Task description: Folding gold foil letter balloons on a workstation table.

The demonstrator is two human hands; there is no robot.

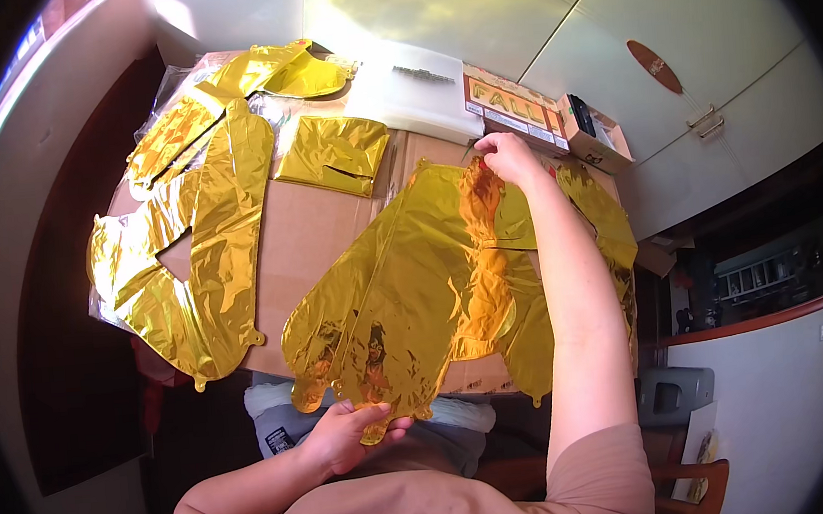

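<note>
Gold foil: I see a large flat, uninflated gold foil balloon [404,287] stretched between both hands over the near right of the cardboard-covered table [308,231].
Left hand [348,434]: I read it closed in a pinch on the balloon's near bottom edge, thumb on top, likely anchoring that end.
Right hand [508,156]: fingers gathered narrow on the far top edge, arm extended, I think to pull the foil taut and flat.
Left of it: a long flat gold foil balloon shape [195,264] lies spread out, well apart.
Far: a folded square of gold foil [334,152] and another crumpled gold foil balloon [272,75].
Far right: a small open cardboard box [595,131] beside a printed orange package [513,104], near the right hand.
</note>
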